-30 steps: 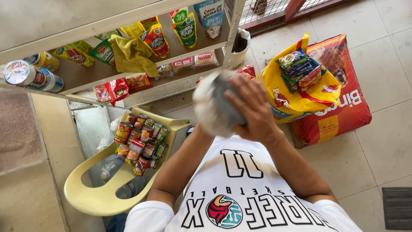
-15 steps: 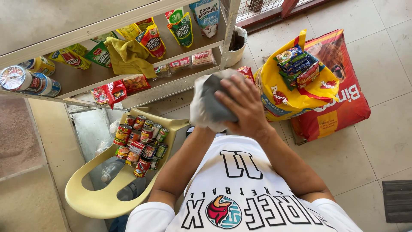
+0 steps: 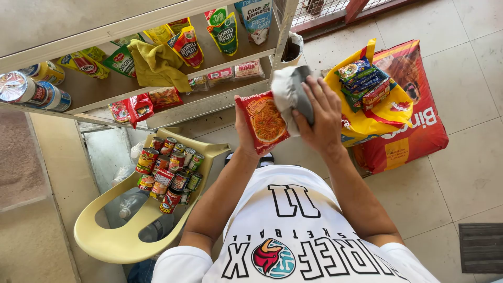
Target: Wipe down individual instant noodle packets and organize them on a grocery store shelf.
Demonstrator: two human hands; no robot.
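Observation:
My left hand (image 3: 245, 137) holds a red instant-noodle packet (image 3: 263, 121) upright in front of my chest. Pressed against the packet's right edge is a crumpled white-and-grey cloth (image 3: 291, 96), gripped by my right hand (image 3: 318, 112). Both hands are raised over the floor, just below the lower shelf (image 3: 209, 99) of a metal rack.
The rack holds sachets, pouches, a yellow cloth (image 3: 155, 65) and cans (image 3: 32, 90) at the left. A yellow plastic chair (image 3: 112, 230) at lower left carries several cans (image 3: 170, 170). A yellow bag (image 3: 374, 112) of snack packs rests on a red sack (image 3: 419, 131) at right.
The cloth-holding right hand moved right and uncovered the red noodle packet in my left hand. The view shifted slightly left.

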